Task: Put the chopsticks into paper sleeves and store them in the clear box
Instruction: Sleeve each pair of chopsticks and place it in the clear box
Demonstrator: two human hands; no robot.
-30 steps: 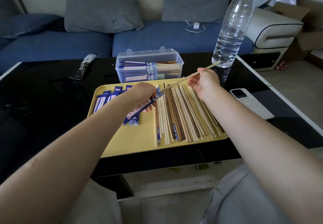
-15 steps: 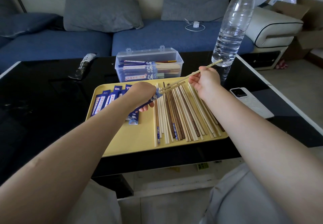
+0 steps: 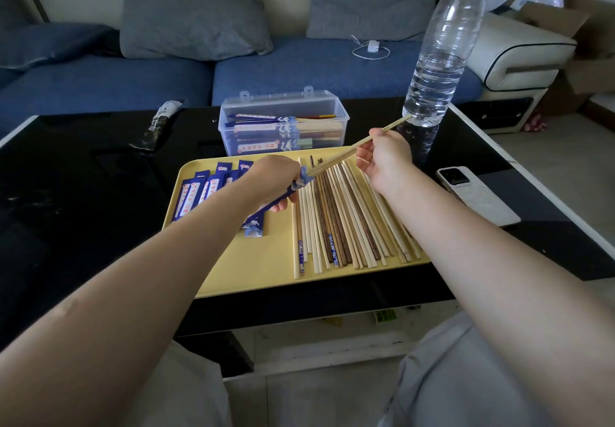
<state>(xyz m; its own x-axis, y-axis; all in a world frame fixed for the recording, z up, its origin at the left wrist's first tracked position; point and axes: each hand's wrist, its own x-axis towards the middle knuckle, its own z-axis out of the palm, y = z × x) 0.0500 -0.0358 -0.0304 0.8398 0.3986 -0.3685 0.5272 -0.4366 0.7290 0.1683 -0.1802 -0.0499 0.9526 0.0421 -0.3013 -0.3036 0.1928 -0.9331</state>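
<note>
Hands work above a yellow tray (image 3: 233, 270): the left hand (image 3: 274, 182) grips a blue paper sleeve (image 3: 266, 208) while the right hand (image 3: 382, 157) pinches pale chopsticks (image 3: 342, 155), tips at the sleeve's mouth. Loose chopsticks (image 3: 346, 220) lie on the tray; the clear box (image 3: 283, 123) sits just behind it.

Head view, close, downward over tray (image 3: 233, 280)

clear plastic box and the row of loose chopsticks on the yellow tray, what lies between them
In the head view, only the yellow tray's far rim and a thin strip of black glass table separate the clear plastic box from the loose chopsticks.
</note>
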